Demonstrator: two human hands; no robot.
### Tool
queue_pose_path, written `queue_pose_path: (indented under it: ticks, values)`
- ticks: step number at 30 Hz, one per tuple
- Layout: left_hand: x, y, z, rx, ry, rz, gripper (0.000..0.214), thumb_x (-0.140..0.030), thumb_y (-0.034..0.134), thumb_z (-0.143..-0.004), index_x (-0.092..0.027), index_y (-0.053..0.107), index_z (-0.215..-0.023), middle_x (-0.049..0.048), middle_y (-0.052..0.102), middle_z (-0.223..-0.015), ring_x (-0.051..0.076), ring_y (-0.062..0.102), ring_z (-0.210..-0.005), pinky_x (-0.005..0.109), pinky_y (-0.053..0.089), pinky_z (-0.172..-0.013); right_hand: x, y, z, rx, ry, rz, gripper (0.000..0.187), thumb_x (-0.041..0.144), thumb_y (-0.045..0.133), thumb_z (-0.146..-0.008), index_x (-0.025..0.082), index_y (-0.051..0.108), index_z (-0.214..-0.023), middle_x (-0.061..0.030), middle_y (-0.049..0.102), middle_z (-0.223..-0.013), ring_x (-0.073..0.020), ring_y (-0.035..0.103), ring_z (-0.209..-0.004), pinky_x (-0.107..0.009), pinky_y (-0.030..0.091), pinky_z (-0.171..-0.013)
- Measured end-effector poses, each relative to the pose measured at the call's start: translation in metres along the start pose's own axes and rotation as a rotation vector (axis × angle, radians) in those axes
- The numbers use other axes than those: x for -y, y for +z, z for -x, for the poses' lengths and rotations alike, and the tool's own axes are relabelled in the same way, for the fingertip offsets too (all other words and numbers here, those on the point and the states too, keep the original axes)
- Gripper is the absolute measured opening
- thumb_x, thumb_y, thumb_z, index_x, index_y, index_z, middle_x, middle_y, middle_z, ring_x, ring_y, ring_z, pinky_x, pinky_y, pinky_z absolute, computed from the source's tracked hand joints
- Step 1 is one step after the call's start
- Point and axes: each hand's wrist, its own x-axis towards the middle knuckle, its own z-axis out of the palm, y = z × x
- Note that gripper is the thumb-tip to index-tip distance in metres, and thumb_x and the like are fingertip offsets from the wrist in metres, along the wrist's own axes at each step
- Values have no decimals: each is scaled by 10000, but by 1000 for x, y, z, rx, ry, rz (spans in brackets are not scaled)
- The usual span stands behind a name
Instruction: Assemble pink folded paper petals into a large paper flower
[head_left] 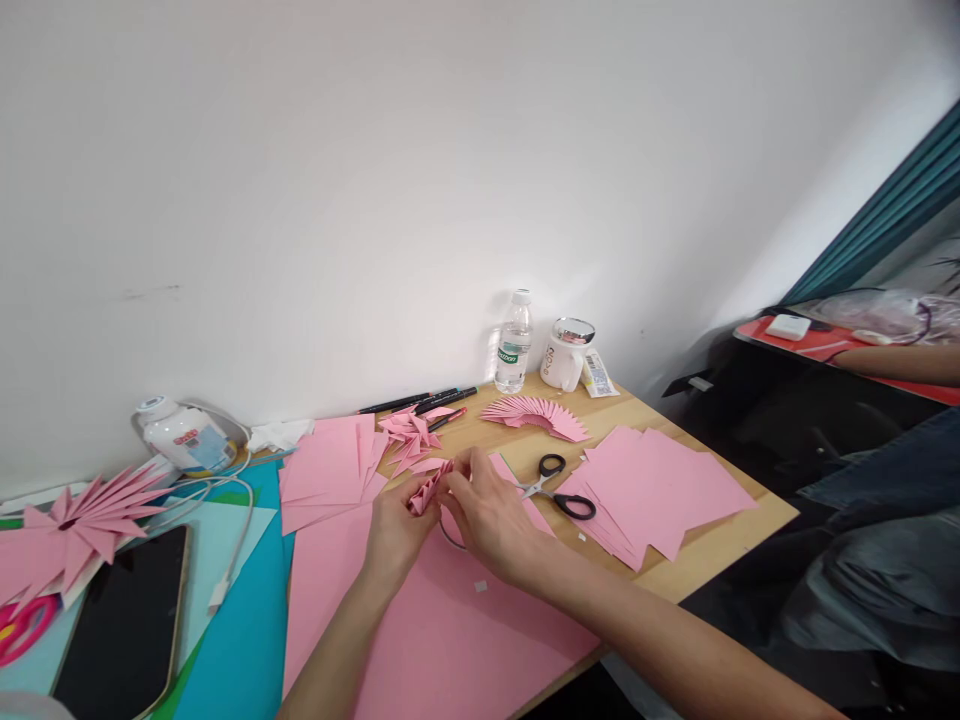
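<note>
Both of my hands work close together above a large pink paper sheet (442,640). In the fingers of my left hand (396,535) is a small piece of folded pink paper (427,492), pleated along its edge. My right hand (491,515) pinches the other end of the same piece, and its fingers hide part of it. Just right of my right hand lie scissors (556,488) with black handles. Behind my hands are a heap of folded pink pieces (411,435) and a curved fan of pink folds (536,416).
Stacks of pink paper lie left (326,465) and right (667,490). At the wall stand a water bottle (514,345) and a white mug (562,365). A phone (124,620), a cable and a pink pleated fan (94,515) are at left. Another person's arm (896,362) shows far right.
</note>
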Motion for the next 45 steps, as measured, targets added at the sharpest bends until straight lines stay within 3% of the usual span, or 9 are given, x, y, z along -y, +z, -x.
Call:
queue_pose_path:
  ticks: [6, 18, 27, 31, 37, 42, 45]
  values:
    - [1, 1, 0, -10, -12, -22, 172, -243, 580, -653, -173, 701, -754, -8, 564, -603, 129, 433, -531, 228, 327, -483, 4, 12, -3, -170, 199, -8, 158, 148, 438, -864, 151, 579, -793, -86, 453, -856, -171, 469, -692, -274, 406, -558]
    - [0, 2, 2, -36, 49, -97, 177, -242, 557, -685, -197, 714, -754, -22, 534, -547, 136, 420, -508, 237, 314, -472, 8, 13, -4, -193, 234, 95, 140, 149, 504, -824, 153, 612, -737, -116, 476, -877, -223, 462, -796, -287, 401, -556]
    - [-4, 2, 2, 7, 37, -48, 326, -164, 538, -647, -221, 742, -895, 12, 700, -715, 182, 576, -627, 266, 415, -558, 9, 12, -6, -241, 212, 132, 155, 67, 579, -715, 178, 596, -608, -101, 501, -829, -216, 437, -779, -251, 334, -483]
    - [-4, 2, 3, 0, 46, -38, 323, -166, 554, -652, -219, 737, -912, 14, 719, -755, 189, 600, -644, 266, 428, -555, 12, 12, -8, -277, 280, 85, 115, 96, 638, -674, 182, 602, -607, -101, 524, -871, -231, 448, -810, -261, 354, -499]
    - [-5, 0, 4, -22, 94, -54, 320, -137, 543, -663, -223, 726, -911, 17, 734, -841, 203, 638, -713, 272, 463, -584, 13, 11, -7, -233, 404, -43, 87, 139, 621, -728, 180, 600, -654, -119, 535, -983, -247, 514, -864, -320, 438, -599]
    - [-1, 0, 2, -49, 115, -51, 309, -134, 558, -655, -226, 719, -902, 19, 739, -871, 220, 667, -770, 295, 497, -671, 16, 9, -6, -140, 457, -61, 48, 155, 566, -775, 176, 607, -763, -109, 549, -957, -210, 574, -750, -315, 439, -605]
    - [0, 0, 2, -64, 141, -70, 276, -164, 577, -669, -231, 718, -896, 19, 739, -858, 224, 671, -779, 300, 504, -688, 19, 14, -6, -154, 504, -135, 41, 142, 540, -764, 170, 570, -756, -96, 555, -914, -199, 583, -708, -305, 440, -584]
